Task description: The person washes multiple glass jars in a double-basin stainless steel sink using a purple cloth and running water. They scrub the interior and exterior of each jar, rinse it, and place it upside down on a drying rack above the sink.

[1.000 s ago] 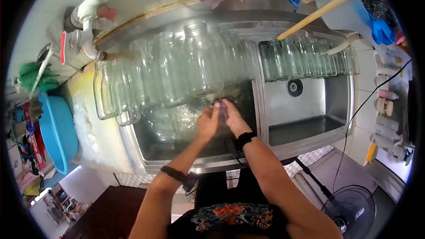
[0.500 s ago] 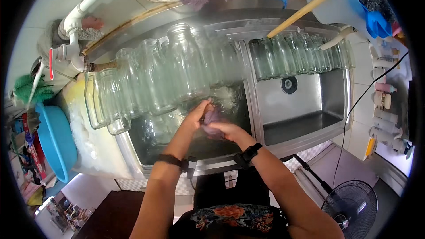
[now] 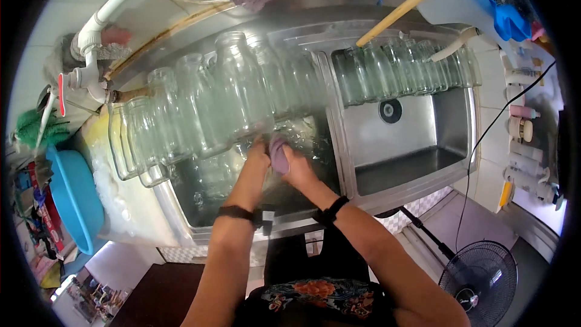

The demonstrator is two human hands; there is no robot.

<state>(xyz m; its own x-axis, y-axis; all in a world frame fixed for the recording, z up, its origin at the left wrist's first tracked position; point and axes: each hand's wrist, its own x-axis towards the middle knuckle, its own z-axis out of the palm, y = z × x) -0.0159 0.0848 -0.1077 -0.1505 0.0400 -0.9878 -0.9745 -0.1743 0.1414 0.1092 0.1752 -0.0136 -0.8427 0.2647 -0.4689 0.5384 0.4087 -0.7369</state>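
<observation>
Over the water-filled left sink basin (image 3: 330,188), my right hand (image 3: 296,168) is closed on a bunched purple cloth (image 3: 279,154). Just to its left is my left hand (image 3: 258,156), blurred, its fingers mostly turned away; whether it grips anything I cannot make out. Right beyond my hands, large clear glass bottles (image 3: 238,94) stand crowded across the back and left of this basin. Submerged shapes that look like glass (image 3: 221,175) show through the rippling water.
Smaller glass bottles (image 3: 378,72) line the back of the right basin (image 3: 399,136), under a wooden stick (image 3: 411,6). Left are a tap (image 3: 88,79) and a blue tub (image 3: 75,200). A fan (image 3: 478,281) stands lower right; a black cable (image 3: 484,139) hangs nearby.
My right hand has drawn slightly left and up with the cloth, which now sticks up from its grip. My left hand has moved slightly left and down. The whole view has shifted a little.
</observation>
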